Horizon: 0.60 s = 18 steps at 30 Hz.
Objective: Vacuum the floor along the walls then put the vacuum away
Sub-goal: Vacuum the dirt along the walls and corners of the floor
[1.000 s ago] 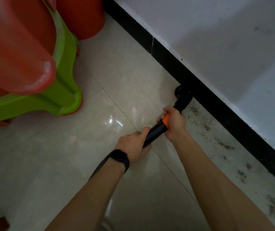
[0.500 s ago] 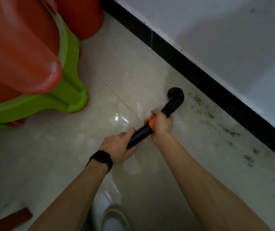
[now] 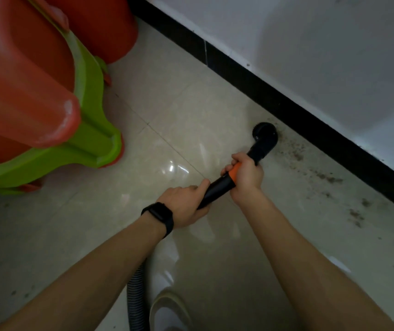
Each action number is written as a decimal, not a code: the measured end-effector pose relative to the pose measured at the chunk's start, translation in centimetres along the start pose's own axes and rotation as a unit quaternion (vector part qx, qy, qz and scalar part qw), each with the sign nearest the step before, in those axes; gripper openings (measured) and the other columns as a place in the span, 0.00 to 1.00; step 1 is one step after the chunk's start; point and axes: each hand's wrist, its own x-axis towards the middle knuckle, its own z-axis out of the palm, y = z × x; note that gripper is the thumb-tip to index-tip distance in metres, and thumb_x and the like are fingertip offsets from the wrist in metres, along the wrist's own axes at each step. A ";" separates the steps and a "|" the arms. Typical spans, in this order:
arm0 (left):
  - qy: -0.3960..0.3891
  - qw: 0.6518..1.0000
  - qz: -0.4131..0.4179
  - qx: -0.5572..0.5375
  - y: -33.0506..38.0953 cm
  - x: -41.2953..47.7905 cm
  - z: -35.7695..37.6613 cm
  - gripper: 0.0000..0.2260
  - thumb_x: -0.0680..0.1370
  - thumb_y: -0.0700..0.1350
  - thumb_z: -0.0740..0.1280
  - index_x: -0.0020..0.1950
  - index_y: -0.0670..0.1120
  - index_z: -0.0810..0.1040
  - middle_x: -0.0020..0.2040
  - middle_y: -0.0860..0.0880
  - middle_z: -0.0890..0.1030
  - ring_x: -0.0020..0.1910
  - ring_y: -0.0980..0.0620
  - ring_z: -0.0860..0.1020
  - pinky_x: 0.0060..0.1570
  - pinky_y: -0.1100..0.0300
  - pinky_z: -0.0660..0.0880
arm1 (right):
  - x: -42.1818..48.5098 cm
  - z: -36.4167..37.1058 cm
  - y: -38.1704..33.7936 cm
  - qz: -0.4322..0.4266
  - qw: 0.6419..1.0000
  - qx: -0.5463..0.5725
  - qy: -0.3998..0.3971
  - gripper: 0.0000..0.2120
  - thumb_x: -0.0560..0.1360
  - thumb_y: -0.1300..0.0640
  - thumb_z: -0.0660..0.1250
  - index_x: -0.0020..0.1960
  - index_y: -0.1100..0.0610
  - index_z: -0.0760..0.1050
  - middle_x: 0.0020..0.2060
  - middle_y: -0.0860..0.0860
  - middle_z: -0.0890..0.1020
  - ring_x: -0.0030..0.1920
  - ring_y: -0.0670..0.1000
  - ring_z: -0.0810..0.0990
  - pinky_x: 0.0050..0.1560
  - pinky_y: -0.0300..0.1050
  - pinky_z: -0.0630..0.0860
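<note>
Where the nozzle sits: round black nozzle (image 3: 264, 137) flat on the floor (image 3: 191, 103), just beside the black skirting (image 3: 310, 120), at the left end of the dirt (image 3: 322, 177).
Right hand (image 3: 246, 175): wrapped tight round the vacuum wand (image 3: 217, 189) at its orange collar, the grip nearer the nozzle.
Left hand (image 3: 184, 206): clamped on the wand's near end, one finger lying along it; watch (image 3: 159, 215) on the wrist.
Hose (image 3: 136, 297): ribbed, runs off the near edge beside a shoe (image 3: 169, 311).
Dirt band: dark specks hugging the skirting, trailing right from the nozzle; tile to the left looks clean.
Step in hand: my reading is mid-pass along this wall, with putting away a long way off.
Next move: calls for drawing the nozzle right through the specks, flat and close to the skirting.
Far left: stacked red and green stools (image 3: 91, 144), well apart from the nozzle.
</note>
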 end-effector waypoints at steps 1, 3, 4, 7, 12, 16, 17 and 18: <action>0.003 1.000 -0.008 0.000 0.6 0.6 -0.1 0.18 0.80 0.57 0.60 0.62 0.50 0.60 0.49 0.47 0.79 0.39 0.42 0.78 0.34 0.56 0.67 | 0.4 0.0 -0.8 0.002 1.000 -0.003 -0.008 0.10 0.75 0.71 0.65 0.40 0.59 0.70 0.26 0.51 0.72 0.22 0.48 0.70 0.25 0.41 0.73; 0.006 1.000 -0.028 -0.011 2.0 1.6 0.3 0.17 0.80 0.57 0.60 0.62 0.50 0.59 0.49 0.47 0.79 0.38 0.43 0.77 0.34 0.56 0.66 | 1.2 -0.1 -2.0 0.000 1.000 -0.011 -0.016 0.10 0.75 0.71 0.65 0.39 0.59 0.70 0.26 0.51 0.72 0.22 0.48 0.69 0.25 0.41 0.72; 0.007 0.999 -0.037 -0.017 2.6 2.0 0.7 0.17 0.80 0.57 0.60 0.61 0.51 0.58 0.49 0.46 0.79 0.36 0.43 0.76 0.33 0.56 0.66 | 1.6 -0.3 -2.4 -0.003 1.000 -0.015 -0.016 0.10 0.75 0.71 0.65 0.39 0.59 0.70 0.26 0.51 0.72 0.22 0.48 0.69 0.25 0.41 0.72; 0.018 0.998 -0.054 -0.017 3.5 2.9 1.6 0.17 0.79 0.57 0.60 0.60 0.51 0.57 0.48 0.46 0.79 0.34 0.45 0.72 0.33 0.56 0.65 | 2.5 -0.8 -2.8 -0.013 1.000 -0.022 -0.014 0.09 0.74 0.71 0.65 0.41 0.59 0.70 0.25 0.51 0.72 0.22 0.48 0.69 0.25 0.41 0.72; 0.031 0.997 -0.061 -0.025 3.0 3.3 1.9 0.17 0.78 0.57 0.61 0.58 0.53 0.56 0.45 0.46 0.79 0.33 0.45 0.71 0.33 0.56 0.65 | 3.7 -0.8 -2.5 -0.019 0.999 -0.036 -0.018 0.07 0.73 0.70 0.66 0.45 0.60 0.71 0.24 0.50 0.73 0.22 0.49 0.70 0.25 0.42 0.73; 0.042 0.995 -0.074 -0.059 2.4 3.4 1.7 0.16 0.77 0.56 0.62 0.58 0.53 0.58 0.43 0.49 0.78 0.33 0.47 0.72 0.31 0.56 0.67 | 4.3 0.3 -2.3 -0.016 0.998 -0.055 -0.018 0.07 0.72 0.69 0.66 0.44 0.60 0.70 0.23 0.50 0.73 0.21 0.49 0.71 0.26 0.42 0.74; 0.046 0.993 -0.079 -0.073 2.2 3.4 1.6 0.15 0.77 0.56 0.62 0.56 0.54 0.58 0.42 0.50 0.77 0.32 0.48 0.73 0.31 0.56 0.68 | 4.4 0.7 -2.3 -0.014 0.998 -0.061 -0.022 0.07 0.72 0.69 0.66 0.43 0.60 0.70 0.22 0.50 0.73 0.21 0.49 0.71 0.26 0.42 0.74; 0.048 0.991 -0.086 -0.088 1.9 3.4 1.5 0.14 0.77 0.55 0.63 0.53 0.55 0.58 0.39 0.51 0.76 0.31 0.49 0.73 0.30 0.56 0.69 | 4.4 1.3 -2.3 -0.013 0.997 -0.069 -0.028 0.07 0.72 0.69 0.66 0.42 0.59 0.70 0.22 0.50 0.73 0.21 0.49 0.71 0.25 0.42 0.74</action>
